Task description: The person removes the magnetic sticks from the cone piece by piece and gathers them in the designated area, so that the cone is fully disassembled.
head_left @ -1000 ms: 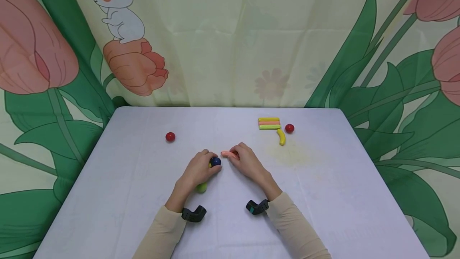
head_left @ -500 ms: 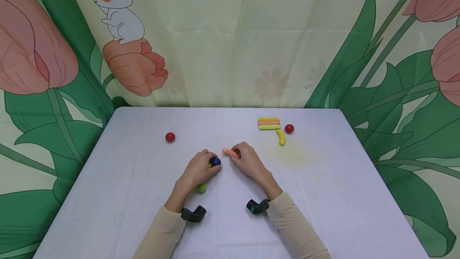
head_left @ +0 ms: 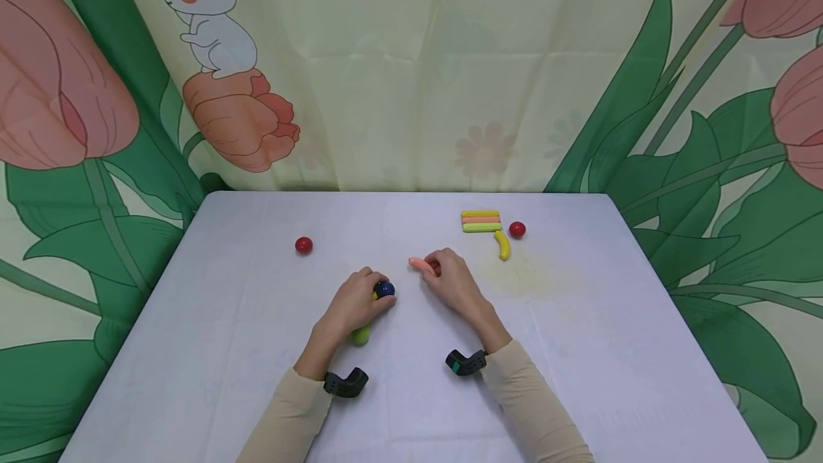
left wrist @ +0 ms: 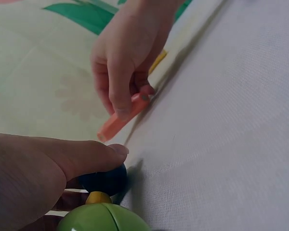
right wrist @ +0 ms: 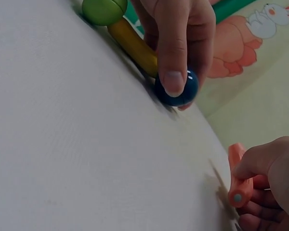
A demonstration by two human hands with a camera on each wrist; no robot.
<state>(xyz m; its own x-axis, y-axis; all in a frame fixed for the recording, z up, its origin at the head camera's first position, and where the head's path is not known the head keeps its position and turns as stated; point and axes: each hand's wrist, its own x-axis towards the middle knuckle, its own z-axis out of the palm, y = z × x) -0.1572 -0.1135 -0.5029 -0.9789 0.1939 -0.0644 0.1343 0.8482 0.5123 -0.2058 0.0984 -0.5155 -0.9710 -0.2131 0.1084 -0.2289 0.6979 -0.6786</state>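
"So, where's the pink stick [head_left: 420, 264]?"
"Midway across the table [head_left: 398, 406], right hand [head_left: 454, 280] pinching it; its long axis slants, free end toward the far left corner."
"Left hand [head_left: 352, 301]?"
"Gripping the blue ball [head_left: 386, 289] between thumb and fingers."

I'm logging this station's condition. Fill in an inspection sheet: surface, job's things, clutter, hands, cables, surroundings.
Surface: white cloth, faint yellowish patch toward the right.
Job's things: yellow rod between blue ball and green ball; pink stick, apart from them.
Clutter: two red balls; three straight sticks side by side; curved yellow stick.
Hands: left hand grips the blue ball; right hand pinches the pink stick.
Cables: nothing seen.
Surroundings: hanging backdrop with printed tulips and a rabbit.
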